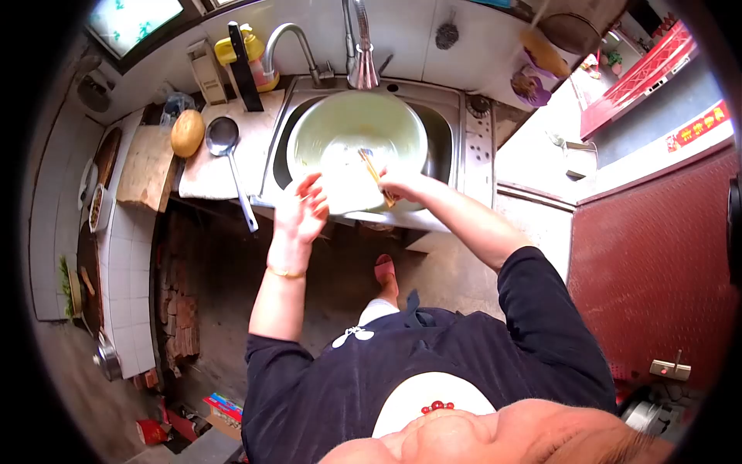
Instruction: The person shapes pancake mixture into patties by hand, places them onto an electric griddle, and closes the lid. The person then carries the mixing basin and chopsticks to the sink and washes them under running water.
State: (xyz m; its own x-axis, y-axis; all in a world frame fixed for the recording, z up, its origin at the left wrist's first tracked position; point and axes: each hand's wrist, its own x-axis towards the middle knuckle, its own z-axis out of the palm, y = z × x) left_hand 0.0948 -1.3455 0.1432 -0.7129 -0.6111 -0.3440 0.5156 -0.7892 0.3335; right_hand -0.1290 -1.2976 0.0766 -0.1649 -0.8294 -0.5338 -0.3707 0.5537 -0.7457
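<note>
A large pale green basin (309,127) sits in the steel sink (456,139), under the faucet. My right hand (403,186) is closed around some thin wooden chopsticks (372,167) at the basin's near right side. Their ends point up over the inside of the basin, and how many there are is hard to make out. Close to the near left rim, my left hand (303,207) is raised with its fingers apart and slightly bent, holding nothing. Glare washes out the bottom of the basin.
Left of the sink lie a ladle (222,138) with its handle over the counter edge, a yellow-brown oval melon or gourd (188,133) and a wooden board (147,166). Behind stand a black-handled knife (244,69) and a yellow bottle (259,56). A red door (649,271) is at right.
</note>
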